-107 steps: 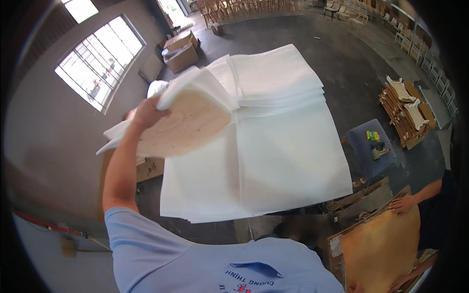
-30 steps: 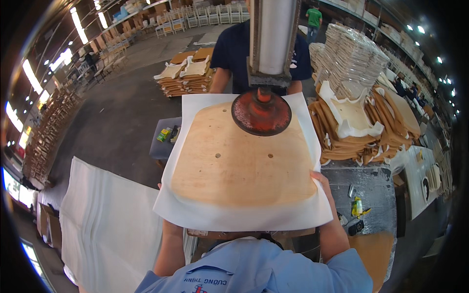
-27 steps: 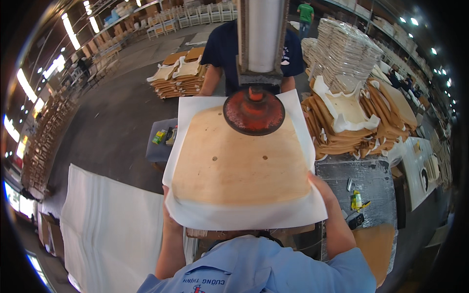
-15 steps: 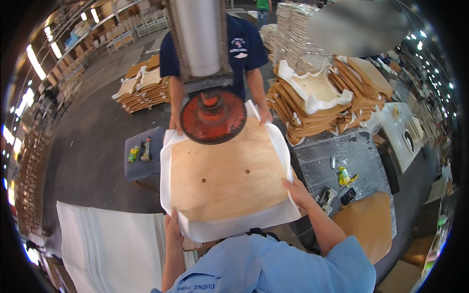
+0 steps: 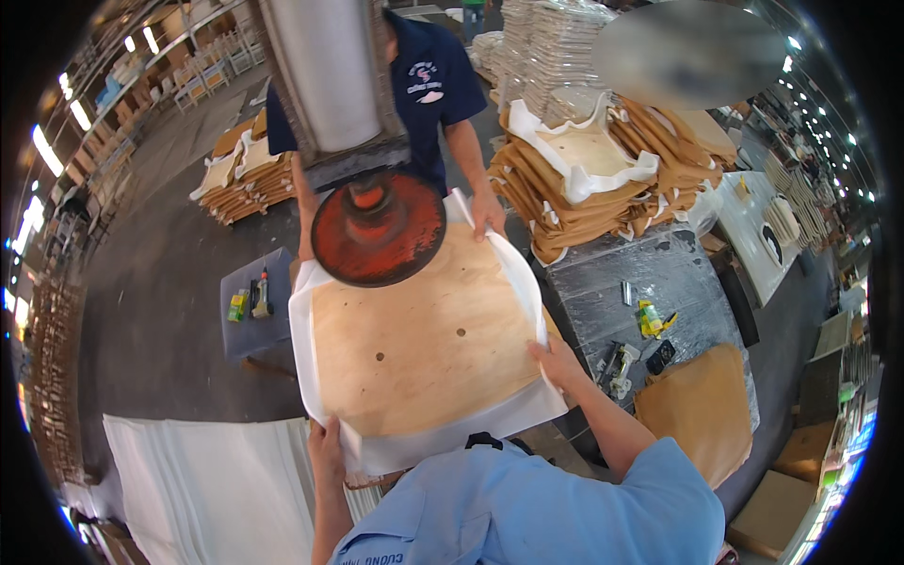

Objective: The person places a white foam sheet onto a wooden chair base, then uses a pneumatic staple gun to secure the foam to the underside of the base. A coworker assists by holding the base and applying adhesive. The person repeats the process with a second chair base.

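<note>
The left hand (image 5: 327, 450) grips the near left edge of the white sheet (image 5: 452, 439), fingers curled over the fold. The right hand (image 5: 557, 363) is closed on the sheet's right edge, pinching it up against the wooden board (image 5: 424, 344). The board lies flat in the middle of the scene, on top of the white sheet, whose edges turn up around it; two small holes show in the wood. A round red press disc (image 5: 379, 226) hangs over the board's far left corner, under a grey metal column (image 5: 325, 75). At the far side a co-worker's hand (image 5: 488, 213) holds the sheet's far edge. To the right stands a grey table (image 5: 650, 282) with small tools, and beyond it a stack of boards (image 5: 603, 179). Near left lies a pile of white sheets (image 5: 207, 480).
</note>
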`<state>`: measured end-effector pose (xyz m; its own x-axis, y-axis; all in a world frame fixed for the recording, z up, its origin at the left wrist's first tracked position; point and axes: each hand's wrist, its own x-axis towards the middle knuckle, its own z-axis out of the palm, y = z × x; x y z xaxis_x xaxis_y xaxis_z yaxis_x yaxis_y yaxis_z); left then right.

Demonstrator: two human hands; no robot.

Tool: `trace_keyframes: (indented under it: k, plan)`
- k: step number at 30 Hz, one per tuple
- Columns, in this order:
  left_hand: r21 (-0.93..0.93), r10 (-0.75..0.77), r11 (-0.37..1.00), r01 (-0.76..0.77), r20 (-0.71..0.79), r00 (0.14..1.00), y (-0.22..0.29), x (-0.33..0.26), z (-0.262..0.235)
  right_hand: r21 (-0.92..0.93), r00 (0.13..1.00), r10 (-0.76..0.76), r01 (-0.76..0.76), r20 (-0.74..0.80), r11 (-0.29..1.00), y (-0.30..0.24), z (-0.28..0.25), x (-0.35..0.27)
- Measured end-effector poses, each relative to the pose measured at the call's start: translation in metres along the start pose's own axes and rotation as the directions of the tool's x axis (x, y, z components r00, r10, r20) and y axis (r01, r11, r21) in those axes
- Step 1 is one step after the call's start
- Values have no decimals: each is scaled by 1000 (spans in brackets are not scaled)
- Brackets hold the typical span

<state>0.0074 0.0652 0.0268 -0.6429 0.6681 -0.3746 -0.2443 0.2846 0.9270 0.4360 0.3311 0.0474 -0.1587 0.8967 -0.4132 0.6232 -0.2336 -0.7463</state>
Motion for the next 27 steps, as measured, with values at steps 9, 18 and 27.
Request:
trace_keyframes:
  k: [9, 18, 27]
  plan:
    - [358, -141, 919, 165, -94, 986, 21, 5, 3, -38, 996, -68, 66, -63, 997, -3, 6, -3]
    - [658, -128, 746, 96, 0, 992, 39, 17, -11, -267, 997, -69, 79, 46, 961, -14, -2, -3]
    - [899, 141, 396, -188, 143, 980, 38, 38, -19, -484, 994, -68, 21, -80, 875, -1, -22, 18]
